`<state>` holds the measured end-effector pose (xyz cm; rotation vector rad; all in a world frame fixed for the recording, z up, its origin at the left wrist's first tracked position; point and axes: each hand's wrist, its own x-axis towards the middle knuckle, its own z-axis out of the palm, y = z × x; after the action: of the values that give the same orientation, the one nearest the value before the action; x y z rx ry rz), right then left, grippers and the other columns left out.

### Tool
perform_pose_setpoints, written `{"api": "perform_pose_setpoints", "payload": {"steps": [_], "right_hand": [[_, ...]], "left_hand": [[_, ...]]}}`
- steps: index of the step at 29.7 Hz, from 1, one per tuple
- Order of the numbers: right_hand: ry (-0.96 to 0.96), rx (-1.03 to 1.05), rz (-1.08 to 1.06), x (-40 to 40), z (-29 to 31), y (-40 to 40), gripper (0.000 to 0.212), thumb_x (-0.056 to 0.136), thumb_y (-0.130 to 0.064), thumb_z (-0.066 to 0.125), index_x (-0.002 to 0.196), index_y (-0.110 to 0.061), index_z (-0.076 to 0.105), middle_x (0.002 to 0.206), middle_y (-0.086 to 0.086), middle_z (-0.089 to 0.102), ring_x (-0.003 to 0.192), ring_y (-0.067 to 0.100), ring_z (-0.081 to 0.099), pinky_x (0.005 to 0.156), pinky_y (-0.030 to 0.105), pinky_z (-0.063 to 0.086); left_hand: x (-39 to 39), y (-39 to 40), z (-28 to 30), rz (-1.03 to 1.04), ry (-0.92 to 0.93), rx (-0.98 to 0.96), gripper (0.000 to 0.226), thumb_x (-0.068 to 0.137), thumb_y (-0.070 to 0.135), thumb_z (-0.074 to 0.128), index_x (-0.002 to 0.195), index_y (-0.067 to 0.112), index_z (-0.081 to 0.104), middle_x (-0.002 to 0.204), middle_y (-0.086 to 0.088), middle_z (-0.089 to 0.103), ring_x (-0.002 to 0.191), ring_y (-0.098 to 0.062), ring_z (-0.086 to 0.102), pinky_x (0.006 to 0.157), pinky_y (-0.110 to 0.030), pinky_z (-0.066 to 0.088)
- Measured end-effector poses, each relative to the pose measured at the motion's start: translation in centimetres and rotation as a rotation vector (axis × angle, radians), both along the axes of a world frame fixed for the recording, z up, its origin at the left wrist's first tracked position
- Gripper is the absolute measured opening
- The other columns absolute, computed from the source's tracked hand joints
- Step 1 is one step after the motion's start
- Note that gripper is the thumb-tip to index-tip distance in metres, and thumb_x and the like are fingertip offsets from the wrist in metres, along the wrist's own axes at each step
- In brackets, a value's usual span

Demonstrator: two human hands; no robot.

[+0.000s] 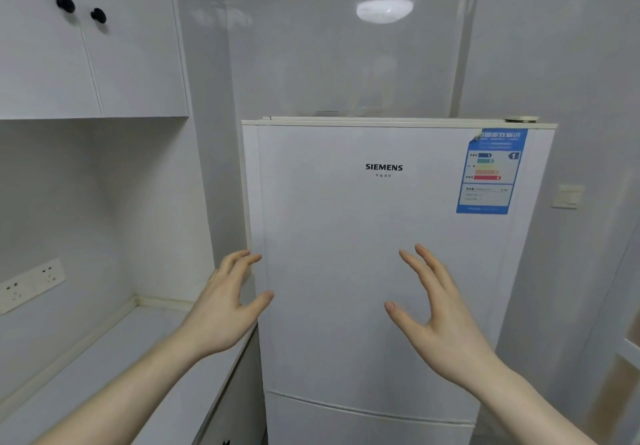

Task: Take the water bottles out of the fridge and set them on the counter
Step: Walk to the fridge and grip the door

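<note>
Left hand (225, 306) open, fingertips at the closed fridge (381, 254) door's left edge; my right hand (436, 313) open, farther.

The fridge (363, 254) between the two hands is plain white, with black lettering above them. Up and right of the right hand (436, 313), a blue label (490, 173) carries bars running blue, green, perhaps yellow, orange, red. Left of the left hand (221, 309), the counter (104, 375) is pale grey; the cabinet (86, 46) above is white with two black knobs (65, 4).
</note>
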<state>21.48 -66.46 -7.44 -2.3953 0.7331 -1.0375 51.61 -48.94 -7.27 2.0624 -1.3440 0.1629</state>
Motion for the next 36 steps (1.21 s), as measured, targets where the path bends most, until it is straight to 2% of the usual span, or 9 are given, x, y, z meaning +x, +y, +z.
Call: {"api": "perform_pose_setpoints", "payload": {"steps": [2, 5, 11, 15, 18, 21, 24, 27, 36], "right_hand": [[-0.01, -0.01, -0.024, 0.8, 0.1, -1.9, 0.075, 0.093, -0.042, 0.07, 0.155, -0.049, 0.029, 0.166, -0.03, 0.007, 0.155, 0.002, 0.011, 0.119, 0.027, 0.018], [-0.003, -0.022, -0.071, 2.4, 0.2, -5.3, 0.076, 0.093, -0.039, 0.072, 0.156, -0.046, 0.03, 0.167, -0.027, 0.002, 0.156, 0.008, 0.009, 0.122, 0.033, 0.019], [0.023, -0.166, -0.188, 5.1, 0.6, -10.4, 0.083, 0.091, -0.038, 0.074, 0.16, -0.039, 0.029, 0.171, -0.019, -0.006, 0.16, 0.015, -0.008, 0.127, 0.042, 0.015], [0.102, -0.292, -0.255, 6.6, 0.0, -12.8, 0.093, 0.087, -0.042, 0.075, 0.164, -0.034, 0.023, 0.174, -0.006, -0.012, 0.16, 0.027, -0.016, 0.126, 0.057, 0.019], [0.17, -0.354, -0.298, 7.9, -1.0, -13.3, 0.102, 0.086, -0.049, 0.074, 0.166, -0.032, 0.012, 0.172, 0.003, -0.022, 0.157, 0.037, -0.024, 0.125, 0.062, 0.009], [0.226, -0.402, -0.364, 8.9, -1.9, -13.7, 0.114, 0.081, -0.057, 0.074, 0.167, -0.027, 0.005, 0.171, 0.013, -0.021, 0.155, 0.046, -0.023, 0.121, 0.068, 0.01], [0.245, -0.419, -0.405, 9.7, -2.5, -14.1, 0.12, 0.078, -0.061, 0.076, 0.167, -0.022, 0.006, 0.171, 0.018, -0.018, 0.154, 0.05, -0.019, 0.119, 0.073, 0.016], [0.24, -0.43, -0.427, 10.0, -2.8, -14.2, 0.121, 0.076, -0.062, 0.076, 0.167, -0.019, 0.008, 0.171, 0.02, -0.014, 0.154, 0.052, -0.015, 0.117, 0.075, 0.018], [0.237, -0.406, -0.415, 9.9, -2.6, -13.7, 0.119, 0.081, -0.064, 0.07, 0.167, -0.022, -0.001, 0.171, 0.016, -0.02, 0.154, 0.049, -0.02, 0.119, 0.074, 0.014]], "left_hand": [[1.7, -1.8, 0.1, 0.036, 0.068, -0.021, 0.067, 0.096, 0.048, 0.062, 0.153, 0.026, 0.036, 0.157, 0.009, 0.031, 0.144, -0.012, 0.035, 0.115, -0.026, 0.029], [4.6, -5.1, 0.2, 0.079, 0.173, -0.05, 0.072, 0.096, 0.052, 0.061, 0.156, 0.026, 0.032, 0.156, 0.004, 0.031, 0.142, -0.017, 0.04, 0.116, -0.04, 0.039], [8.7, -10.7, 1.6, 0.133, 0.396, -0.157, 0.088, 0.093, 0.061, 0.061, 0.161, 0.021, 0.022, 0.162, -0.003, 0.031, 0.14, -0.027, 0.045, 0.117, -0.045, 0.038], [10.0, -13.5, 1.9, 0.09, 0.569, -0.259, 0.064, 0.096, 0.058, 0.058, 0.147, 0.024, 0.042, 0.143, 0.005, 0.052, 0.127, -0.02, 0.055, 0.106, -0.04, 0.045], [10.8, -15.1, 1.0, 0.106, 0.618, -0.365, 0.043, 0.1, 0.048, 0.057, 0.132, 0.019, 0.051, 0.131, 0.002, 0.063, 0.122, -0.019, 0.061, 0.1, -0.034, 0.047], [11.1, -15.7, 0.3, 0.115, 0.636, -0.392, 0.02, 0.107, 0.029, 0.051, 0.119, 0.014, 0.057, 0.113, 0.003, 0.067, 0.102, -0.011, 0.066, 0.081, -0.021, 0.048], [10.9, -15.9, 0.0, 0.094, 0.689, -0.4, 0.014, 0.107, 0.031, 0.05, 0.105, 0.02, 0.057, 0.104, 0.005, 0.069, 0.098, -0.011, 0.066, 0.078, -0.023, 0.048], [10.7, -16.1, 0.1, 0.096, 0.735, -0.415, 0.02, 0.108, 0.032, 0.048, 0.094, 0.019, 0.052, 0.091, 0.008, 0.061, 0.086, -0.008, 0.059, 0.071, -0.022, 0.043], [10.8, -15.8, -0.6, 0.169, 0.711, -0.399, 0.045, 0.107, 0.047, 0.042, 0.101, 0.003, 0.049, 0.095, -0.005, 0.057, 0.088, -0.018, 0.054, 0.074, -0.034, 0.039]]}}
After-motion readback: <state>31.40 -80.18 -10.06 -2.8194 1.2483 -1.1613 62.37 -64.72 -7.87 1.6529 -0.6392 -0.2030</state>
